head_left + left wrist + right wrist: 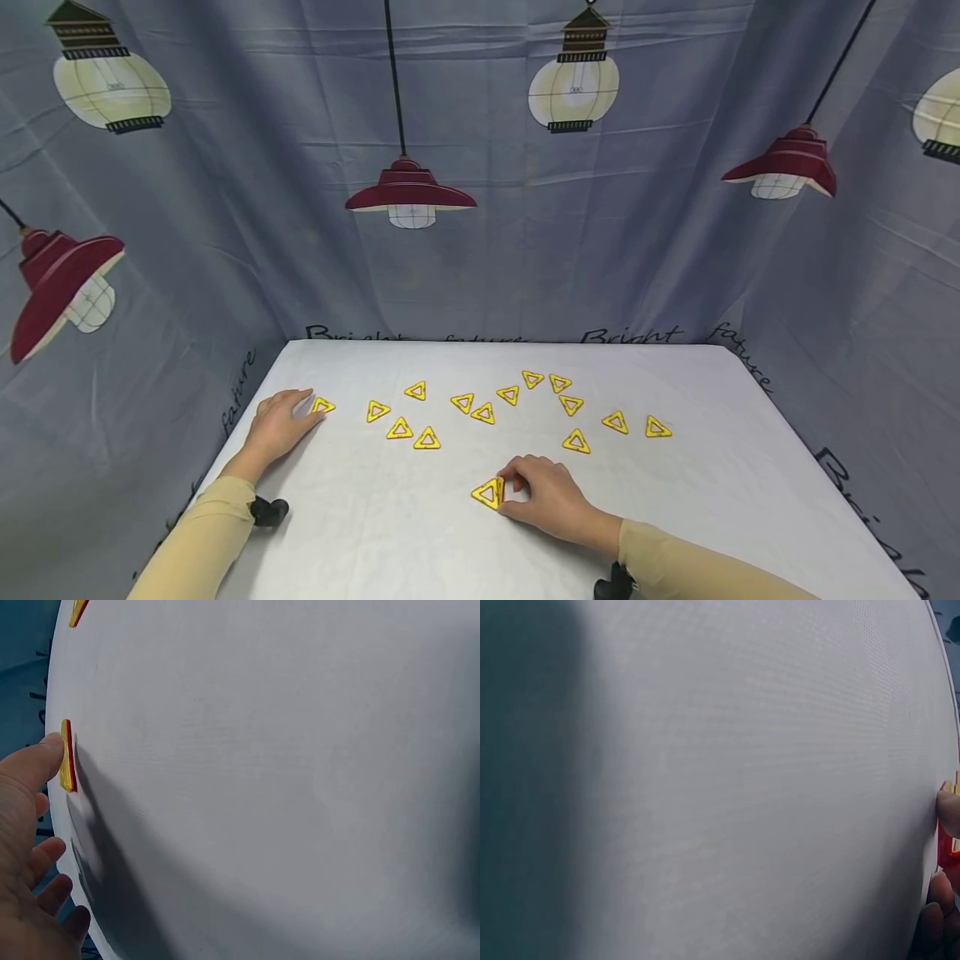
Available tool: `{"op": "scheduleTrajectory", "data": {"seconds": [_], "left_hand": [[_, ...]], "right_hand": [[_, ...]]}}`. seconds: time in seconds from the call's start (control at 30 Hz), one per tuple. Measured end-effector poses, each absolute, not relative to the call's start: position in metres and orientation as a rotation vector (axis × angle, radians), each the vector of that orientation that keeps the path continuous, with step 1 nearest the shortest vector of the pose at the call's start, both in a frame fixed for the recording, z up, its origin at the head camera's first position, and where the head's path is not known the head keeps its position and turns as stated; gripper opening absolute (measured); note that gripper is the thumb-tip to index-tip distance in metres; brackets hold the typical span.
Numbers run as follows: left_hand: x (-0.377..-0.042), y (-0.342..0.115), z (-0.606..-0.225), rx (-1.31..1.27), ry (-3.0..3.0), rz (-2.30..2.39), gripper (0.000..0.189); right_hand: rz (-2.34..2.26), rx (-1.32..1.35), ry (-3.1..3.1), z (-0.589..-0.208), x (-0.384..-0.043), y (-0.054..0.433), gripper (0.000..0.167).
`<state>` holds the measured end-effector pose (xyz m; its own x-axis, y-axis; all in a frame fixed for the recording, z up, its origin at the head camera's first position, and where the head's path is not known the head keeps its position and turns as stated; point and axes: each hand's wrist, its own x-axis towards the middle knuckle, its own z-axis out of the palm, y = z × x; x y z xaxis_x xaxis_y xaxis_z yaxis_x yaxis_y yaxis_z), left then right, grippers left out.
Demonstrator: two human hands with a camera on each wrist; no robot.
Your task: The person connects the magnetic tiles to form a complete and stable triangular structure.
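Observation:
In the head view my right hand [551, 500] pinches a yellow triangle piece [500, 492] between thumb and fingertips, its face tipped up on edge. Right against it lies a flat yellow triangle frame [484, 495] with an open middle. The right wrist view catches the held piece's red side [945, 844] by the fingertips. At the table's left, my left hand [279, 425] has its thumb and forefinger spread around another yellow triangle [324, 405]. The left wrist view has the thumb at that triangle's edge [67, 772], with the other fingers loosely bent.
Several more yellow triangles [427, 438] lie scattered across the far half of the white table [375, 525], reaching to a triangle at the right [657, 427]. A grey curtain [480, 275] printed with lamps hangs behind and along both sides.

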<state>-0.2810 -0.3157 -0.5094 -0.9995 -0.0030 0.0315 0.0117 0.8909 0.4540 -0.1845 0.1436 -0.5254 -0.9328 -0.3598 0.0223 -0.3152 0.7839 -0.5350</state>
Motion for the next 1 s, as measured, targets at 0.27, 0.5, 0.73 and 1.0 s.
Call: {"op": "scheduleTrajectory", "data": {"seconds": [0.27,0.5,0.73,1.0], "left_hand": [[-0.2875,-0.3199,-0.5159,-0.017,-3.042,-0.731,0.064],[-0.2897,-0.3173,-0.5133,-0.008,-3.056,-0.709,0.060],[-0.2873,-0.3146,-0.5119,0.017,-3.079,-0.705,0.056],[-0.2876,-0.3151,-0.5128,0.024,-3.062,-0.716,0.057]], "right_hand": [[-0.849,-0.540,2.880,-0.5228,-0.1833,0.1428,0.036],[-0.840,-0.543,2.882,-0.5240,-0.1833,0.1439,0.036],[-0.847,-0.548,2.877,-0.5251,-0.1820,0.1438,0.037],[-0.847,-0.558,2.883,-0.5254,-0.1825,0.1444,0.036]]}}
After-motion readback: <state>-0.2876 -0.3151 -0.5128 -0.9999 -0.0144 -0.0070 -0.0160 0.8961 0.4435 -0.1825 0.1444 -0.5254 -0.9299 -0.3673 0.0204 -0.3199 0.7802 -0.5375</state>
